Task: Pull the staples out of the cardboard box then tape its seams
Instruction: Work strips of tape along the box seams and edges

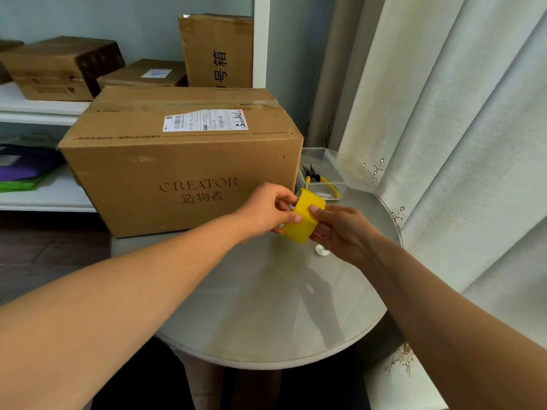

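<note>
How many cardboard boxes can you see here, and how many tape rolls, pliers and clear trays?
Cardboard boxes: 5. One on the table, four on the shelves
Tape rolls: 1, yellow, held by both hands
Pliers: 1, yellow-handled
Clear trays: 1
Total: 8

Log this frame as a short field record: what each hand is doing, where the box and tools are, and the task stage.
left hand: left hand grips the yellow tape roll by its near-left edge
right hand: right hand holds the same roll from the right, thumb on its outer face
box: cardboard box printed CREATOR, closed, on the round table
tools: yellow-handled pliers lie in a clear tray right of the box
stage: taping appears about to start; no tape strip pulled out that I can see
staples: cannot tell if any remain
</note>
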A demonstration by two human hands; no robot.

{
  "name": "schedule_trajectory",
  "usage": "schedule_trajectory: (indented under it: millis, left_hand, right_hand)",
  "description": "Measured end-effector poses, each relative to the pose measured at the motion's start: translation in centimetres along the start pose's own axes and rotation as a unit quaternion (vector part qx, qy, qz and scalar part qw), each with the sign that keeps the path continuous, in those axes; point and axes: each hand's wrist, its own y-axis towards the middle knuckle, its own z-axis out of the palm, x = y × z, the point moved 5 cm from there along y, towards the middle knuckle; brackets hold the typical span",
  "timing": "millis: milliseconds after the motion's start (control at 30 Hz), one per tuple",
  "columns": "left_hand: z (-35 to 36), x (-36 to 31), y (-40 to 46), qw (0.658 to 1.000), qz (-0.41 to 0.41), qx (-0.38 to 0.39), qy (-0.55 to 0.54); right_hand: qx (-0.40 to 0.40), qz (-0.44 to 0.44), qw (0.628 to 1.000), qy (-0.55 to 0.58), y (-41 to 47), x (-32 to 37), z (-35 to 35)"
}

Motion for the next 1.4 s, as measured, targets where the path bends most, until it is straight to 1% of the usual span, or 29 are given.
schedule_trajectory:
  millis: [67,133,233,267,333,400,467,567,633,733,800,833,900,967,1033,1133,1200,1267,1333,1400]
  left_hand:
    - [-0.1,-0.2,0.0,1.0,0.007,0.003,0.021]
    - [-0.1,-0.4,0.1,0.999,0.024,-0.005,0.028]
    - [-0.2,-0.6,0.6,0.997,0.056,-0.026,0.044]
    - [-0.1,-0.5,0.6,0.997,0.053,-0.017,0.047]
    - [0.2,0.2,0.5,0.998,0.037,0.028,0.042]
    - [0.7,0.5,0.1,0.993,0.064,0.075,0.069]
    - [0.8,0.6,0.0,0.986,0.106,0.082,0.1]
    - [0.7,0.2,0.0,0.979,0.139,0.072,0.129]
    - [0.8,-0.2,-0.2,0.966,0.157,0.065,0.193]
    - [1.0,-0.8,-0.4,0.938,0.151,0.033,0.311]
    - [1.5,-1.1,-0.3,0.923,0.164,0.024,0.348]
    - [1.7,-1.2,-0.3,0.919,0.173,0.032,0.352]
    - [1.7,-0.9,-0.3,0.922,0.179,0.057,0.338]
    - [1.5,-0.2,-0.3,0.942,0.168,0.068,0.283]
    - [1.2,0.7,0.0,0.966,0.149,0.063,0.201]
    - [0.5,1.8,0.1,0.985,0.123,0.039,0.118]
    - [0.1,1.8,-0.1,0.989,0.13,0.029,0.058]
    - [-0.1,1.6,-0.3,0.99,0.137,0.027,0.021]
    - [-0.3,1.7,-0.3,0.991,0.135,0.021,0.011]
    - [-0.4,1.9,-0.1,0.991,0.133,0.02,0.018]
  right_hand:
    - [0.028,0.009,0.999,0.034,-0.2,-0.2,0.2]
    - [0.035,0.007,0.998,0.057,-0.2,-0.4,0.3]
    - [0.002,0.013,0.997,0.077,0.2,-0.2,0.4]
    - [-0.018,0.021,0.996,0.087,0.5,-0.2,0.4]
    - [-0.036,0.035,0.993,0.104,1.0,0.0,0.6]
    - [-0.034,0.04,0.992,0.118,1.3,0.3,1.0]
    - [-0.034,0.06,0.988,0.141,1.2,0.4,1.2]
    - [-0.031,0.081,0.976,0.199,1.3,0.3,0.9]
    - [-0.026,0.104,0.971,0.212,1.2,-0.1,0.9]
    - [0.011,0.102,0.974,0.203,1.1,-0.3,1.5]
    - [0.042,0.087,0.975,0.203,1.4,-0.1,1.9]
    - [0.051,0.081,0.973,0.21,1.4,-0.2,2.1]
    - [0.077,0.059,0.973,0.212,1.3,-0.1,2.0]
    - [0.11,0.022,0.973,0.199,1.0,0.3,1.9]
    - [0.126,0.002,0.973,0.193,0.9,0.8,1.9]
    - [0.137,-0.059,0.979,0.14,0.3,2.2,2.8]
    - [0.145,-0.098,0.978,0.114,-0.2,2.7,3.5]
    - [0.16,-0.118,0.975,0.098,-0.6,2.9,3.9]
    - [0.167,-0.125,0.973,0.098,-0.7,3.1,4.0]
    - [0.156,-0.128,0.974,0.1,-0.5,3.0,4.0]
